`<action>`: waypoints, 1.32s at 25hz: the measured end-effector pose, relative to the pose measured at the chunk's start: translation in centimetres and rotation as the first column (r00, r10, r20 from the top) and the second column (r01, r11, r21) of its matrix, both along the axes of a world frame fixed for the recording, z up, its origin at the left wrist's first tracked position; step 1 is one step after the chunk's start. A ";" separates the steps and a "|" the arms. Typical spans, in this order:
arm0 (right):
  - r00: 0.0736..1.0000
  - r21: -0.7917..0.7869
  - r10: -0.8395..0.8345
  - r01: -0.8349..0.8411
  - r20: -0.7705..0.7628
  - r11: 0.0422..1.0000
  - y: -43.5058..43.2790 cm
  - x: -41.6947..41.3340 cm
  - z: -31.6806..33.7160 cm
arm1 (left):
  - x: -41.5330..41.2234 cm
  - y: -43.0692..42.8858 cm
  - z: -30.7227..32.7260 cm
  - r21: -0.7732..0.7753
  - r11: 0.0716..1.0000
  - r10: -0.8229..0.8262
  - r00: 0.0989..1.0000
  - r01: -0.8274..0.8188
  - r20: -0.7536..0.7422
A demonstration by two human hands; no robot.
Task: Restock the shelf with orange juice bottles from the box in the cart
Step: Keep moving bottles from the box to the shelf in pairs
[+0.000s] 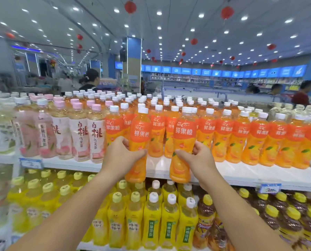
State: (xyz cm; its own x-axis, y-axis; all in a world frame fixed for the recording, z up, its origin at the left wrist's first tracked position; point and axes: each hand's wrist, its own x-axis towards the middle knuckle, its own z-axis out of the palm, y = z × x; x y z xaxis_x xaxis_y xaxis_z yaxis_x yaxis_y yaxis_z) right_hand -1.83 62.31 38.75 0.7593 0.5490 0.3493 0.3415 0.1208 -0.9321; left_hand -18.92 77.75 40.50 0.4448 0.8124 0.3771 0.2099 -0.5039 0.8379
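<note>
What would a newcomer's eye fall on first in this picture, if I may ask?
In the centre, the left hand grips a white-capped orange plastic juice bottle and the right hand grips a second orange juice bottle, both in front of the white top shelf. Behind them stands a dense row of matching orange bottles, with pink-capped peach tea bottles to its left. Round red lanterns hang from the ceiling.

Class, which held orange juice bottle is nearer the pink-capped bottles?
The left bottle, gripped by the left hand; the right bottle, in the right hand, is farther away.
</note>
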 end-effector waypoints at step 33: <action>0.992 -0.082 0.094 -0.088 0.083 0.993 10.4 1.7 -5.7 | 5.8 4.2 -7.1 0.191 0.960 0.198 0.978 -0.206 0.061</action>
